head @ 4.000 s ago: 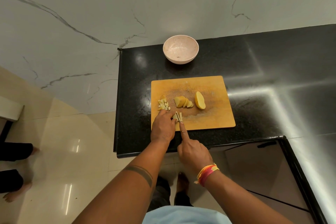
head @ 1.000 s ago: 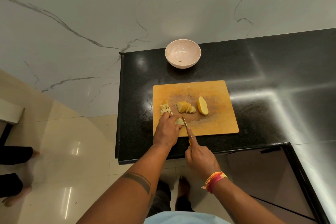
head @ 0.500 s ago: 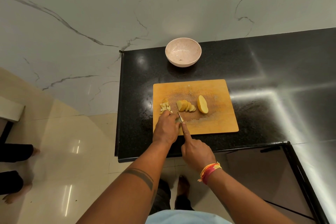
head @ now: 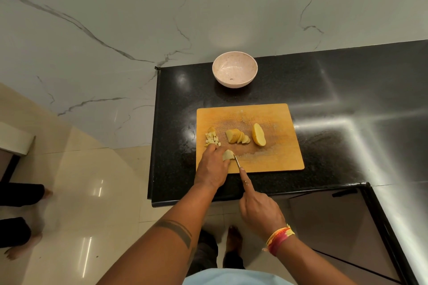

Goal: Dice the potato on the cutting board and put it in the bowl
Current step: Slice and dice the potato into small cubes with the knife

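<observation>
Cutting board (head: 278,120): one wooden board lay on the black counter (head: 347,104)
Bowl (head: 234,69): one, beyond the board, apart from it
Potato half (head: 258,134): one uncut half, right of the slices
Slices (head: 237,136): one fanned row, count unclear
Diced pieces (head: 212,140): one small pile near the board's left edge
Left hand (head: 212,168): fingers curled, holding one potato piece (head: 227,154) on the board
Right hand (head: 260,210): gripped one knife (head: 237,161), forefinger along its spine, blade touching that piece

Rectangular wooden cutting board (head: 278,118) on black granite counter (head: 347,99), round pale bowl (head: 234,69) behind it, on board left to right: small potato cubes (head: 212,140), fanned potato slices (head: 237,136), potato half (head: 258,134), stacked slices (head: 228,154) nearer front edge under left hand (head: 212,169), narrow metal knife (head: 237,161) just right of them, right hand (head: 259,210) before board
</observation>
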